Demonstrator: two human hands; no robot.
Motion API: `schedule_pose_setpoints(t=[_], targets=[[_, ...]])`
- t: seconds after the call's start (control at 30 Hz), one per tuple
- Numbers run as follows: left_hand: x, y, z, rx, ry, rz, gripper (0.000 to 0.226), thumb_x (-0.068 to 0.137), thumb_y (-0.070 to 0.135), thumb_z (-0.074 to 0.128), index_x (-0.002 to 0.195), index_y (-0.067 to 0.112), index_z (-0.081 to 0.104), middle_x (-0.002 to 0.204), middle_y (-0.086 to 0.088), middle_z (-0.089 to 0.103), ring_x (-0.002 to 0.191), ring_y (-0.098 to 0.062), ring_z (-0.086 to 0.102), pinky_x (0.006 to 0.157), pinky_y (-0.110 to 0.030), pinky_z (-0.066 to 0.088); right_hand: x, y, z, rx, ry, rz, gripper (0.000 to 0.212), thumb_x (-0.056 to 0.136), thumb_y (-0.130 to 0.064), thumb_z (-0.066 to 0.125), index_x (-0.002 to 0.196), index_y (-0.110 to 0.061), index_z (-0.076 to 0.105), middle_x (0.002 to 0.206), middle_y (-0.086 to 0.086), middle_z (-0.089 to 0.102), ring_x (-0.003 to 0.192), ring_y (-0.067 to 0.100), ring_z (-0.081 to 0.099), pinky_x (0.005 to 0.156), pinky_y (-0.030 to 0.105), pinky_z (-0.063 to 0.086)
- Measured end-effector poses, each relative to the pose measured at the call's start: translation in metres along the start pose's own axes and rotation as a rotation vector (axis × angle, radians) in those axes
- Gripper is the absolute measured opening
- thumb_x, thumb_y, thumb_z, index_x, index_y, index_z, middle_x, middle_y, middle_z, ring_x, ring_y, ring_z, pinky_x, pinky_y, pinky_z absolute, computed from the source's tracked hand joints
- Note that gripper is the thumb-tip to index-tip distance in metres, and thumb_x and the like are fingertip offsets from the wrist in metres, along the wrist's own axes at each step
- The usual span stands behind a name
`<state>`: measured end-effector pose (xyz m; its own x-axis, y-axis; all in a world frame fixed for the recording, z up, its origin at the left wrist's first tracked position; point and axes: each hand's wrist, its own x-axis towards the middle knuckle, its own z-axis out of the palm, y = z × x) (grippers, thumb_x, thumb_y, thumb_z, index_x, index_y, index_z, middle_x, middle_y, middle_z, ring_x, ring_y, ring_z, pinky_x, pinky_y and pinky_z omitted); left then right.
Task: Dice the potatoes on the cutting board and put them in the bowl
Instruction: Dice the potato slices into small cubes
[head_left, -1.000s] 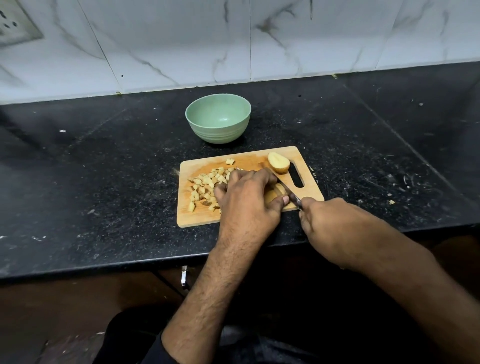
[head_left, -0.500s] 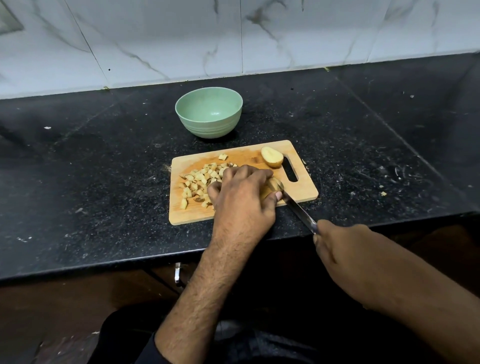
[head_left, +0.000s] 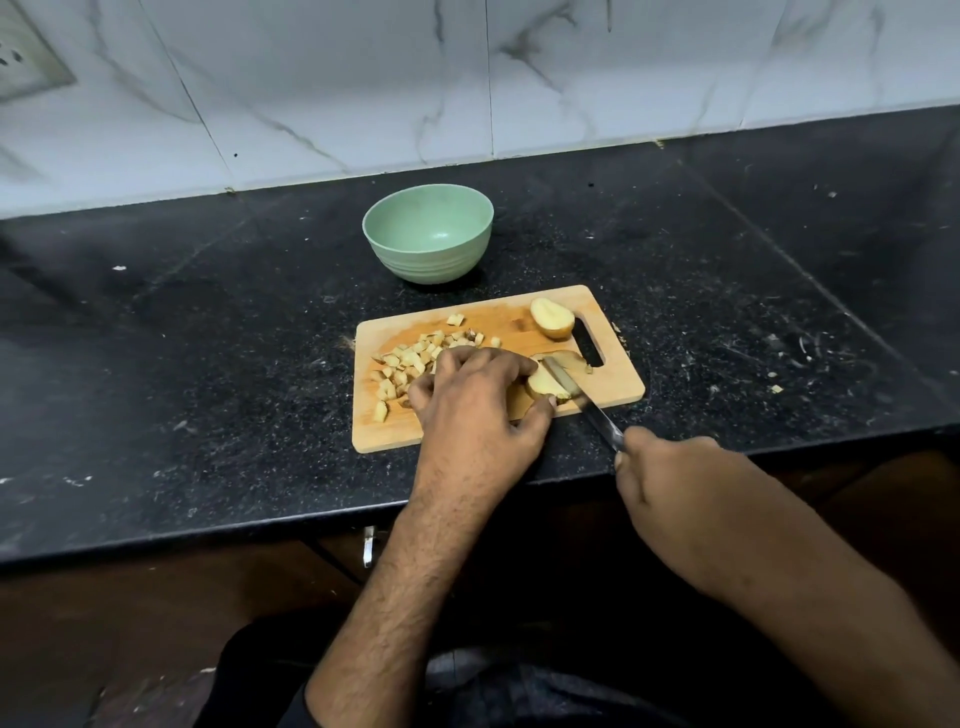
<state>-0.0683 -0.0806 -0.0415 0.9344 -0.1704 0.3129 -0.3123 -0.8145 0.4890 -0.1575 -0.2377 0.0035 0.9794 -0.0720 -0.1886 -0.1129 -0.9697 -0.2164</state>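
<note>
A wooden cutting board (head_left: 618, 382) lies on the black counter. My left hand (head_left: 478, 405) grips a potato piece (head_left: 541, 383) at the board's front right, fingers curled over it. My right hand (head_left: 670, 483) holds a knife (head_left: 584, 397) by its handle; the blade lies across the potato piece. A thin cut slice (head_left: 566, 358) lies just beyond the blade. Several potato dice (head_left: 410, 358) are piled on the board's left half. A potato half (head_left: 551, 317) rests at the board's far right corner. The green bowl (head_left: 428, 234) stands empty behind the board.
The black stone counter (head_left: 208, 364) stretches left and right of the board, with scraps at the right (head_left: 774, 382). Its front edge runs just below the board. A white marble-tiled wall (head_left: 467, 78) backs it, with a socket plate (head_left: 26, 57) at top left.
The knife blade has come back over the potato piece after being drawn out to the right, and a thin slice now lies apart beyond it. My left hand stays on the potato piece.
</note>
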Motion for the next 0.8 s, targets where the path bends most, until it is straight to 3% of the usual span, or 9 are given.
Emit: schedule_pose_setpoints(t=[0.27,0.4,0.57,0.8], targets=[[0.001,0.002,0.0,0.079,0.01,0.05,0.029,0.088,0.051,0.064,0.109,0.032,0.066,0.121,0.021,0.06,0.125,-0.01,0.033,0.094,-0.039,0.016,0.022,0.0,-0.005,-0.013,-0.038,-0.006,0.024,0.105,-0.043,0.028,0.109,-0.034,0.049,0.076,-0.008,0.05,0.068,0.011,0.047,0.068,0.034,0.043],[0.002,0.001,0.001,0.049,0.007,0.055,0.028,0.087,0.05,0.065,0.108,0.032,0.066,0.124,0.022,0.06,0.124,-0.006,0.034,0.089,-0.035,0.013,0.013,0.003,-0.008,-0.036,-0.028,-0.012,0.019,0.104,-0.044,0.028,0.092,-0.034,0.037,0.074,-0.007,0.049,0.07,0.014,0.049,0.066,0.034,0.042],[0.001,0.0,0.002,0.061,0.008,0.034,0.029,0.089,0.05,0.064,0.112,0.032,0.065,0.123,0.022,0.06,0.124,-0.006,0.033,0.096,-0.039,0.016,0.005,0.004,-0.012,-0.028,-0.041,0.002,0.025,0.104,-0.045,0.028,0.083,-0.032,0.031,0.076,-0.007,0.049,0.072,0.016,0.05,0.067,0.034,0.043],[0.003,0.002,-0.001,0.027,0.026,-0.021,0.035,0.089,0.045,0.068,0.12,0.031,0.064,0.118,0.017,0.062,0.124,-0.008,0.034,0.1,-0.041,0.016,0.012,0.001,-0.007,-0.015,-0.03,-0.011,0.027,0.104,-0.048,0.028,0.087,-0.03,0.038,0.078,-0.007,0.052,0.075,0.017,0.053,0.067,0.035,0.044]])
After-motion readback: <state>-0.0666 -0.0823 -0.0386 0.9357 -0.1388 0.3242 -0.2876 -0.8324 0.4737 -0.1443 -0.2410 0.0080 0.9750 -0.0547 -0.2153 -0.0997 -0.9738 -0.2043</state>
